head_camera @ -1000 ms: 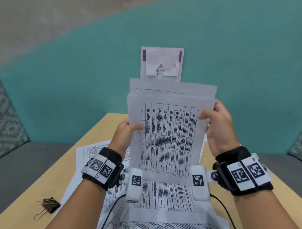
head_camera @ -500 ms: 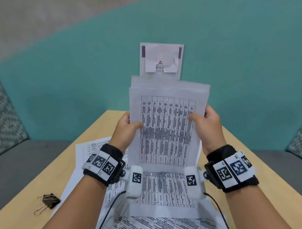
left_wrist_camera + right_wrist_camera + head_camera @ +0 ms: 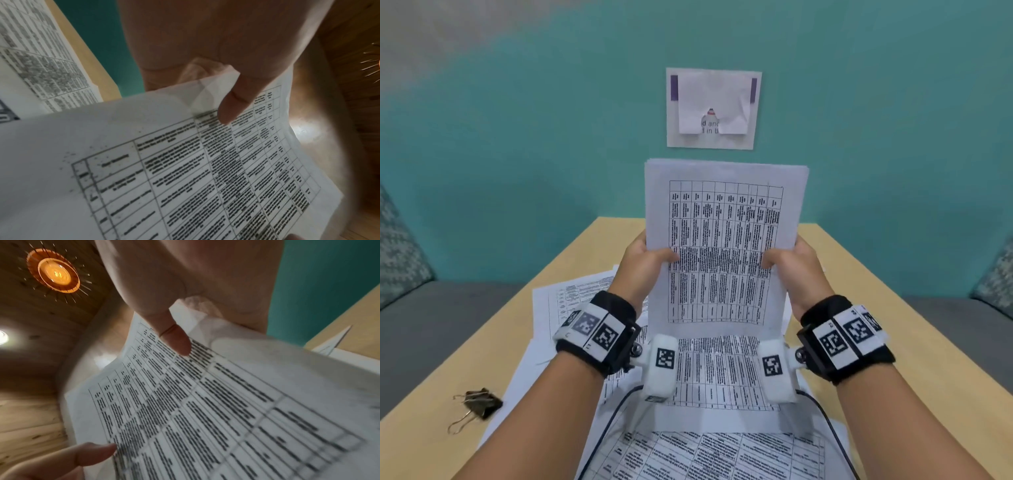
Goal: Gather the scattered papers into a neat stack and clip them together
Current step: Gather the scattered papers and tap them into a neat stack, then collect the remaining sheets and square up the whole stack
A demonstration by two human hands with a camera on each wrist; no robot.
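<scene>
I hold a stack of printed table sheets (image 3: 724, 246) upright over the table, its lower edge resting on loose papers (image 3: 722, 373) lying flat below. My left hand (image 3: 643, 263) grips the stack's left edge, thumb on the front sheet (image 3: 205, 162). On the opposite edge my right hand (image 3: 792, 263) grips the same stack (image 3: 205, 402), thumb in front. The top edges look nearly even. More printed sheets (image 3: 575, 301) lie spread to the left and near me. A black binder clip (image 3: 481, 404) lies on the table at my near left.
The wooden table (image 3: 876, 308) stands against a teal wall with a paper notice (image 3: 714, 109) pinned above. Grey seats with patterned cushions (image 3: 400, 246) flank the table on both sides. Wrist camera cables (image 3: 613, 421) trail over the papers near me.
The stack has come down from raised to resting on the papers below. Its sheets, staggered at the top a second ago, are now nearly flush. Both hands moved down with it.
</scene>
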